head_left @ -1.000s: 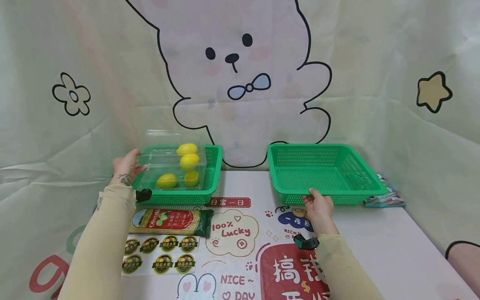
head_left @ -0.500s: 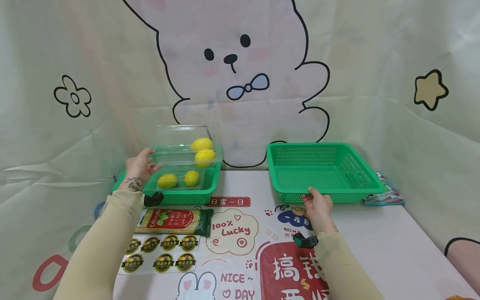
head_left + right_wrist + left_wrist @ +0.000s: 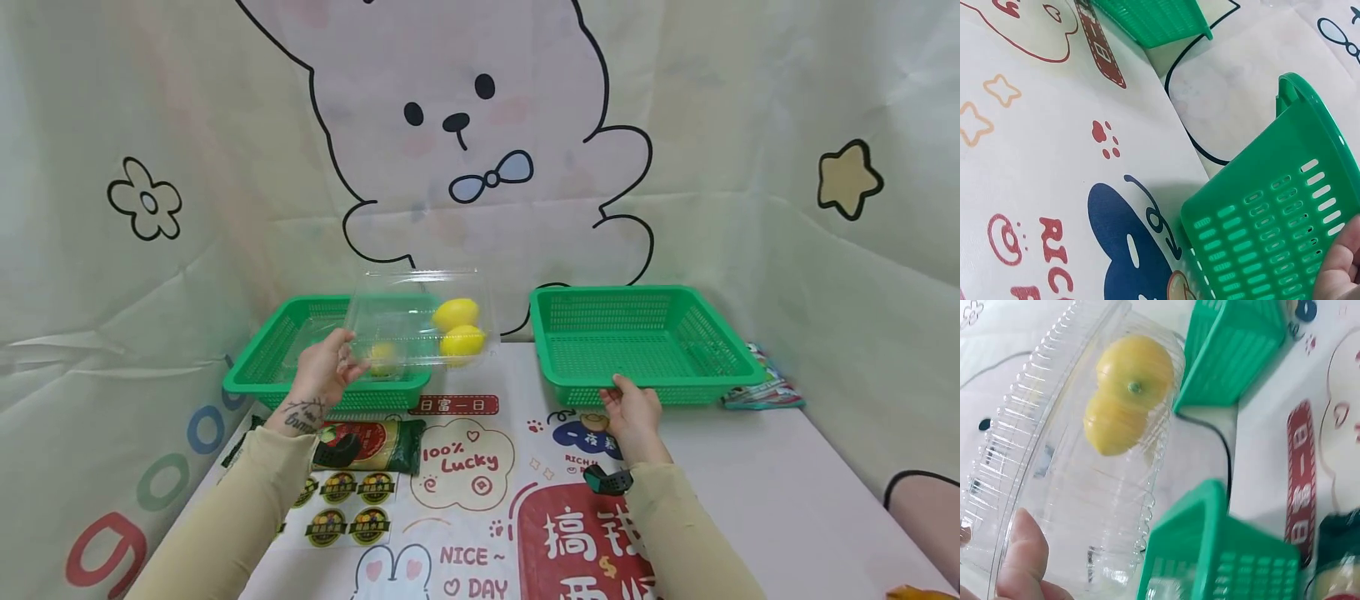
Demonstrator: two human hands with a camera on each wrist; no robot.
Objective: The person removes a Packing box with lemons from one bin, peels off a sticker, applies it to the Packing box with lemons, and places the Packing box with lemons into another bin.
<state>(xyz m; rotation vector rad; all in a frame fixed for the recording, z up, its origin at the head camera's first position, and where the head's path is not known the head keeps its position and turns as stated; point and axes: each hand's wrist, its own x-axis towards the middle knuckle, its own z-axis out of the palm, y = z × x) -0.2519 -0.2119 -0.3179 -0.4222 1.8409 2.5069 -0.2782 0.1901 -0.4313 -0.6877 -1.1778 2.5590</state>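
My left hand (image 3: pixel 322 371) pinches the near left edge of a clear plastic clamshell box (image 3: pixel 397 312) in the head view. Two yellow lemons (image 3: pixel 456 314) lie at its right end; they show through the plastic in the left wrist view as well. The box hangs over the right part of the left green basket (image 3: pixel 382 398) and past its right side. Inside that basket is another clear container (image 3: pixel 303 333), with a lemon (image 3: pixel 383 358) seen through the raised box. My right hand (image 3: pixel 636 417) grips the front rim of the right green basket (image 3: pixel 577 392).
A packet of spaghetti (image 3: pixel 393 442) lies before the left basket, partly behind my left wrist. Nearer is a sheet of round stickers (image 3: pixel 348 508). A colourful bag (image 3: pixel 776 387) lies beside the right basket. Something orange (image 3: pixel 915 593) shows at the bottom right edge.
My left hand has carried the clear box with two lemons rightward and nearer, partly beyond the left basket. The right hand stays at the right basket's rim.
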